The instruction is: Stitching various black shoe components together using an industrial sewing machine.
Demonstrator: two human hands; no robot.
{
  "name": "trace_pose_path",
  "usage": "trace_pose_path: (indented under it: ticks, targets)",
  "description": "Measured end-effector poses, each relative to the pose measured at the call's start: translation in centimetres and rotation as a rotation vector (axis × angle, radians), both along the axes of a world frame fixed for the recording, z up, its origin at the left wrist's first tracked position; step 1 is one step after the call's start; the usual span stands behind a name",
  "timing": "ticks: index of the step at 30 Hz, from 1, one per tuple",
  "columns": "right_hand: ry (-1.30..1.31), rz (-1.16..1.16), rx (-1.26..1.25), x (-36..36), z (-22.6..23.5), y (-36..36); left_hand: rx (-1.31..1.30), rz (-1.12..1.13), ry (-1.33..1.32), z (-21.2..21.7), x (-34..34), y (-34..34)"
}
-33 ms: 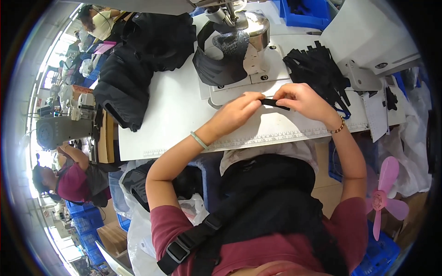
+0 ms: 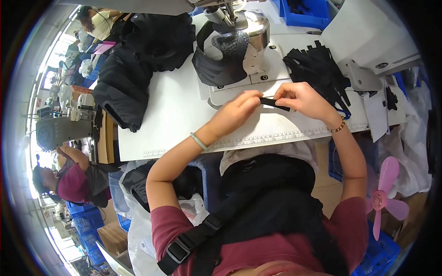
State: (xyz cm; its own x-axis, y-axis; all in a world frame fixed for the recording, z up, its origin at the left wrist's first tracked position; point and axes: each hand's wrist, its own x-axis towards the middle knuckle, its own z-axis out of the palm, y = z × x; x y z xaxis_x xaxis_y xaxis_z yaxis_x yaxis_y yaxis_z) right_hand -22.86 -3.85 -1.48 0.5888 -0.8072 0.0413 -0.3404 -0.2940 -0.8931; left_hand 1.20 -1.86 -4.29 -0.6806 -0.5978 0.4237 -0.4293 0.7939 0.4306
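Observation:
Between my hands, above the white table, is a short black fabric strip (image 2: 275, 104). My left hand (image 2: 239, 110) pinches its left end, and my right hand (image 2: 301, 100) grips it near the right end with thumb and fingers. Just beyond them stands a sewing machine (image 2: 258, 39) with a metal arm and needle head. A black and grey shoe upper (image 2: 221, 66) hangs around that arm, under the needle. To the right of the machine lies a pile of loose black strips (image 2: 317, 69).
Black shoe uppers (image 2: 126, 76) are heaped on the table's left side. A ruler tape (image 2: 276, 137) runs along the near edge. A blue bin (image 2: 306, 14) sits at the back; a pink fan (image 2: 384, 198) stands at right. Another person (image 2: 76, 181) works at far left.
My left fingers have curled in slightly around the strip's end. My right hand and the strip stay almost in place.

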Motion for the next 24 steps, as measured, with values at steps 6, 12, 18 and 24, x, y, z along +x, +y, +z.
trace_pose_path:
  ticks: [6, 12, 18, 24]
  targets:
    - [0.089, -0.068, 0.350, -0.3, -0.9, -0.1, 0.710, 0.288, 0.492, -0.8, -0.6, 1.2]
    - [-0.298, -0.105, 0.603, -1.6, -0.7, -0.6, 0.500, 0.420, 0.309, 1.0, -0.3, 2.5]
    - [-0.148, -0.279, -0.207, 1.7, -0.1, 3.3, 1.135, 0.291, 0.705, 4.4, -3.0, 3.5]
    - [-0.081, -0.199, -0.189, 1.8, 2.1, 5.8, 0.993, 0.215, 0.753, 3.3, -2.9, 2.7]
